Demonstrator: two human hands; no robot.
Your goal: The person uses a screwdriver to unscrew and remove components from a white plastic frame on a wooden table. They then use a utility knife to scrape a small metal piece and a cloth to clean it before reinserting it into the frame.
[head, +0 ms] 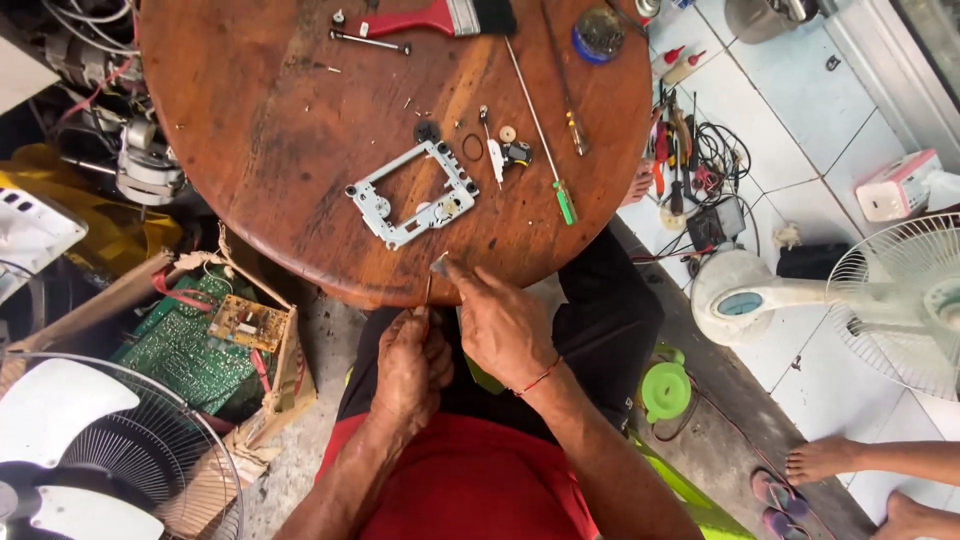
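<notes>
Two bare hands meet at the near edge of a round wooden bench (300, 120), seen from above. The left hand (412, 362) is curled closed, its fingers pressed around the handle of a thin screwdriver (428, 292) whose shaft points up toward the bench edge. The right hand (503, 322), with a red thread at its wrist, has thumb and forefinger pinching a small grey metal part (439, 264) right at the tool's tip, just over the rim.

Farther in on the bench lies a pale metal drive frame (412, 195), well apart from the hands. Beside it sit a small gear and a rubber ring, and a green-handled screwdriver (540, 125) lies slanted. A red-handled brush (440, 18) rests at the far edge. A green circuit board (195, 355) sits in a cardboard box on the floor.
</notes>
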